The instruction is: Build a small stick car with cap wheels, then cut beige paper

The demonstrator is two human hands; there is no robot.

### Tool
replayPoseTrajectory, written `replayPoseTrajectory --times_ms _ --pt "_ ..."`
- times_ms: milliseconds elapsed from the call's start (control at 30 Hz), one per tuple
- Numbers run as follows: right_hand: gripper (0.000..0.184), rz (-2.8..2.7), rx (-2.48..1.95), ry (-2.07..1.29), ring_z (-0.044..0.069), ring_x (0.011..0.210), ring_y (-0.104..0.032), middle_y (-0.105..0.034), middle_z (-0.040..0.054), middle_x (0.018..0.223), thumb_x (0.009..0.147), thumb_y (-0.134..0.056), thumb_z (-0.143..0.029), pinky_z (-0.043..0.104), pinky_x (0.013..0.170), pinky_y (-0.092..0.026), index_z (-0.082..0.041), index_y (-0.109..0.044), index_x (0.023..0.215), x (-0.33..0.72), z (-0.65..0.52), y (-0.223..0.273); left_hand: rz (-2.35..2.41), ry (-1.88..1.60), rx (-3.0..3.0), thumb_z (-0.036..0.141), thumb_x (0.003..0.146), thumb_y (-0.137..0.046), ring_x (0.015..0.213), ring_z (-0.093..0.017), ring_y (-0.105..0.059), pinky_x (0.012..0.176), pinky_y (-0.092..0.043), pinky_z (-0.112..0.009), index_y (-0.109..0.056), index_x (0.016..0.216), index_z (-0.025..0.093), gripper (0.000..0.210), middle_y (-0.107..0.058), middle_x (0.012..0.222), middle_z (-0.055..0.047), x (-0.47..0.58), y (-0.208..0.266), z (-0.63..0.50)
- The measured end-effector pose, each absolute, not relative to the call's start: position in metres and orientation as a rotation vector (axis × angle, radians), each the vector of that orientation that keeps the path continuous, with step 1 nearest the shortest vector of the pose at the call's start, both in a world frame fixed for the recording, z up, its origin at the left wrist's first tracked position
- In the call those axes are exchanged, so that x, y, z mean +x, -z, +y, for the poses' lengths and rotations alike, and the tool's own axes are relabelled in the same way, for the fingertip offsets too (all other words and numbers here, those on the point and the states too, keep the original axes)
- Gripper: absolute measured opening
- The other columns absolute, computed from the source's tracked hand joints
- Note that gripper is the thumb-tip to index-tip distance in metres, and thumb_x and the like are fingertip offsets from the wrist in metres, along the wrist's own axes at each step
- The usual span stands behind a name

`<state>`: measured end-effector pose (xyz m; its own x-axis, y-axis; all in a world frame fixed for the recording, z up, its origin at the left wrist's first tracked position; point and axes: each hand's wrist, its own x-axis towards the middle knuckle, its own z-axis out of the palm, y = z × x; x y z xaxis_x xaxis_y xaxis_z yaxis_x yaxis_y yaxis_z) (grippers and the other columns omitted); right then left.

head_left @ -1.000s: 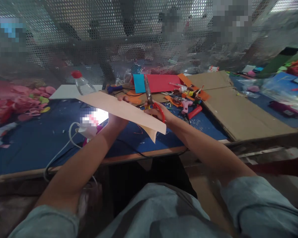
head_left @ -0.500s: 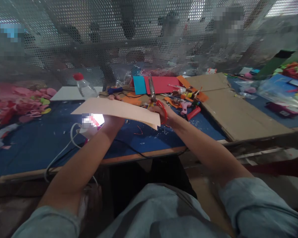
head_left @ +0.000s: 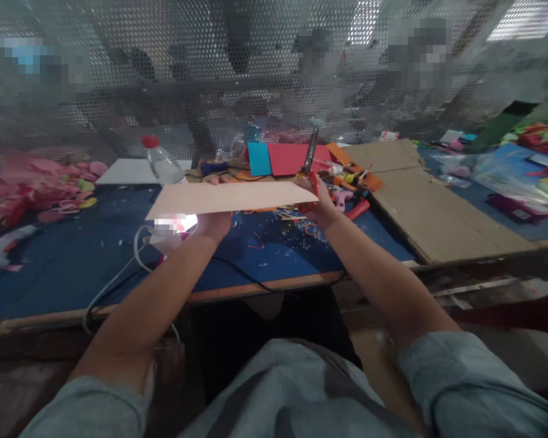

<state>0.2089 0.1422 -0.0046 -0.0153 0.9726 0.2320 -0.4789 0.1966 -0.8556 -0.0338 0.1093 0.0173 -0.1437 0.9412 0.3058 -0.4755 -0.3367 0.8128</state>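
Observation:
A pale peach sheet is held up nearly level above the blue worktop. My left hand grips it from below, with some fingertips showing over its far edge. My right hand holds red-handled scissors, blades pointing up and away from me. The sheet's right end reaches my right hand; whether those fingers also pinch it is hidden. Under the sheet's left end stands a small white object with a bright light, partly covered.
A clear bottle with a red cap stands behind the sheet. Pink petal-like pieces are heaped on the left. Red card, a pink glue gun and scraps lie behind my right hand. Brown cardboard covers the right side.
The sheet has shifted right and its right end has risen, so it lies more level. My right hand and the scissors have moved right, and the blades lean further right.

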Motion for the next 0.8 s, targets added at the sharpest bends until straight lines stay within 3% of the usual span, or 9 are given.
replayPoseTrajectory --times_ms 100,200,267,367,500,633,800 --pt "0.054 -0.874 -0.611 -1.287 0.015 0.055 -0.056 -0.065 -0.0059 0.067 0.061 -0.094 -0.05 0.029 0.048 -0.047 -0.03 -0.055 0.093 0.212 0.151 0.012 0.644 -1.699 0.976 0.032 0.082 -0.075 0.081 -0.016 -0.065 0.064 -0.053 -0.028 -0.058 0.088 0.024 0.02 -0.066 0.091 -0.004 -0.023 -0.016 0.109" --pt "0.047 -0.76 -0.59 -1.297 0.013 0.053 -0.057 -0.067 -0.0064 0.067 0.068 -0.089 -0.046 0.026 0.047 -0.046 -0.031 -0.054 0.096 0.215 0.158 0.017 0.729 -1.579 0.988 0.03 0.074 -0.081 0.069 -0.016 -0.064 0.056 -0.05 -0.027 -0.067 0.099 0.023 0.03 -0.066 0.082 -0.002 -0.015 -0.013 0.106" --pt "0.043 -0.717 -0.615 -1.274 0.014 0.054 -0.058 -0.069 -0.0061 0.069 0.069 -0.086 -0.04 0.026 0.047 -0.045 -0.031 -0.054 0.096 0.216 0.162 0.021 0.73 -1.519 1.043 0.032 0.07 -0.086 0.076 -0.018 -0.068 0.06 -0.054 -0.029 -0.069 0.11 0.025 0.045 -0.07 0.086 -0.002 -0.011 -0.013 0.101" --pt "0.039 -0.704 -0.658 -1.21 0.012 0.053 -0.057 -0.071 -0.0051 0.071 0.07 -0.083 -0.038 0.026 0.046 -0.043 -0.03 -0.054 0.095 0.216 0.167 0.025 0.667 -1.469 1.203 0.039 0.07 -0.093 0.093 -0.023 -0.072 0.066 -0.058 -0.032 -0.065 0.128 0.03 0.065 -0.074 0.114 -0.006 -0.009 -0.014 0.094" --pt "0.043 -0.738 -0.611 -1.066 0.01 0.048 -0.055 -0.069 -0.0075 0.07 0.072 -0.083 -0.043 0.024 0.043 -0.039 -0.03 -0.052 0.098 0.215 0.169 0.027 0.576 -1.429 1.395 0.051 0.068 -0.097 0.105 -0.025 -0.073 0.07 -0.06 -0.034 -0.062 0.131 0.038 0.073 -0.058 0.148 -0.007 -0.011 -0.012 0.095" --pt "0.053 -0.829 -0.643 -1.019 0.014 0.057 -0.064 -0.07 -0.0064 0.074 0.07 -0.088 -0.047 0.025 0.044 -0.041 -0.031 -0.049 0.103 0.215 0.162 0.026 0.518 -1.409 1.423 0.057 0.065 -0.098 0.11 -0.026 -0.073 0.074 -0.063 -0.036 -0.06 0.13 0.043 0.077 -0.054 0.153 -0.006 -0.015 -0.007 0.101" --pt "0.062 -0.969 -0.747 -1.022 0.015 0.057 -0.062 -0.067 -0.0041 0.075 0.07 -0.089 -0.059 0.027 0.046 -0.043 -0.031 -0.047 0.106 0.209 0.152 0.025 0.505 -1.321 1.456 0.067 0.069 -0.092 0.123 -0.034 -0.07 0.086 -0.065 -0.044 -0.062 0.137 0.037 0.08 -0.059 0.151 -0.012 -0.015 -0.01 0.096"
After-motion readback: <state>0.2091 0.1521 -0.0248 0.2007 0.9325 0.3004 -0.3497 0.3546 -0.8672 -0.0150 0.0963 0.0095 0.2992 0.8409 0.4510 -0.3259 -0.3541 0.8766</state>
